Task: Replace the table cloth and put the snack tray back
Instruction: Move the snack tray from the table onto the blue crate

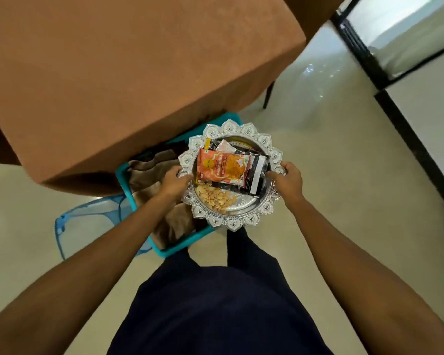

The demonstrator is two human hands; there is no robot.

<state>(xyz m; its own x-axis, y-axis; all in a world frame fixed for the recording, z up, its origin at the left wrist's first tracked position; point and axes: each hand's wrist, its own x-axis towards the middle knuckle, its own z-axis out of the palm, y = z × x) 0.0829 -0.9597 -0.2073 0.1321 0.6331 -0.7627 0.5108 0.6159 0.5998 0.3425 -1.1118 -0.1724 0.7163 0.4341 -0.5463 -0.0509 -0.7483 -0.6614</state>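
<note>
I hold a round silver snack tray (241, 222) with a petal-shaped rim in front of my body. My left hand (175, 182) grips its left rim and my right hand (289, 181) grips its right rim. On the tray lie an orange snack packet (219, 167), dark packets (255, 175) and a heap of pistachios (215, 197). A brown table cloth (108, 73) covers the table at the upper left, its corner hanging down close to the tray.
A teal basket (185, 245) with crumpled brown cloth (149, 175) stands on the floor under the tray, beside the table corner. A blue mesh hamper (87, 224) lies to its left. A dark table leg (268, 94) and a black-framed glass door (369, 52) are to the right.
</note>
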